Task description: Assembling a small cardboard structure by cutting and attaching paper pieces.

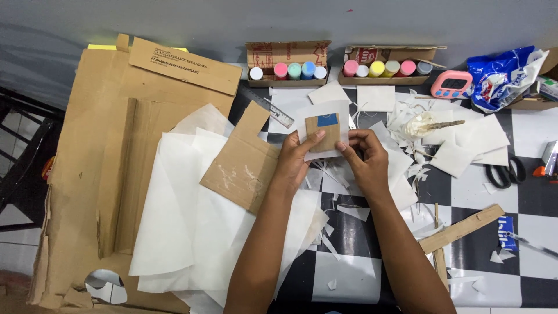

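Both my hands hold a small brown cardboard rectangle (323,132) backed by a sheet of white paper (343,113), raised over the checkered floor. A blue patch (327,120) covers the card's top right corner. My left hand (296,160) pinches the card's left edge with the thumb on its face. My right hand (365,158) grips the right edge from behind and below.
Large cardboard sheets (116,163) and white paper sheets (186,232) lie at left. A metal ruler (268,106), two boxes of paint bottles (288,70) (386,68), a pink timer (451,84), scissors (507,172), a wooden stick (462,228) and paper scraps are scattered around.
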